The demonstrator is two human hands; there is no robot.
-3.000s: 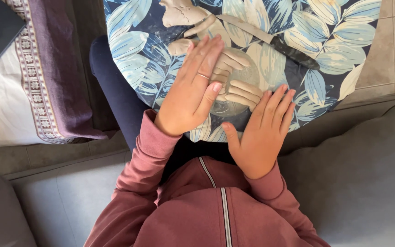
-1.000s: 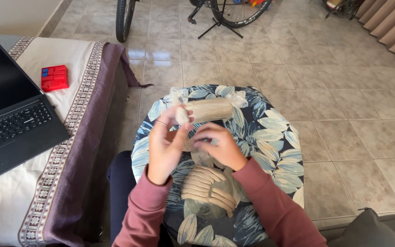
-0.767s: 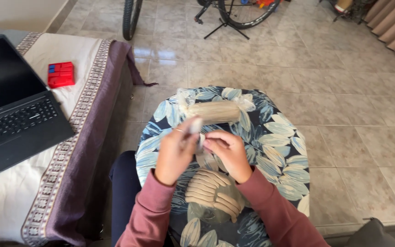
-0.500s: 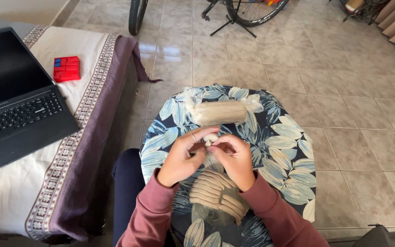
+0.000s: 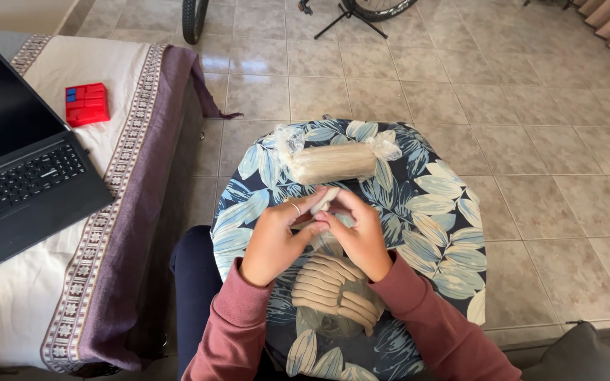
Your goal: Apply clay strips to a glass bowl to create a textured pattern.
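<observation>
A round tray (image 5: 432, 212) with a blue leaf print rests on my lap. My left hand (image 5: 277, 236) and my right hand (image 5: 358, 233) meet over its middle, both pinching a small pale piece of dough (image 5: 326, 201) between their fingertips. Just below my hands lies a row of several shaped tan dough sticks (image 5: 333, 289), side by side. Farther away on the tray sits a tan dough log (image 5: 333, 162) wrapped in clear plastic.
A table under a white and purple cloth (image 5: 142, 183) stands at left, carrying an open black laptop (image 5: 15, 169) and a small red box (image 5: 86, 104). Beige tiled floor (image 5: 531, 106) spreads beyond. A bicycle wheel (image 5: 194, 14) and a stand are at the top. A grey cushion (image 5: 587, 353) sits bottom right.
Three seconds ago both hands lay flat on the tray. Since then they lifted, took a dough piece and have drawn down toward me, fingers closing together around it.
</observation>
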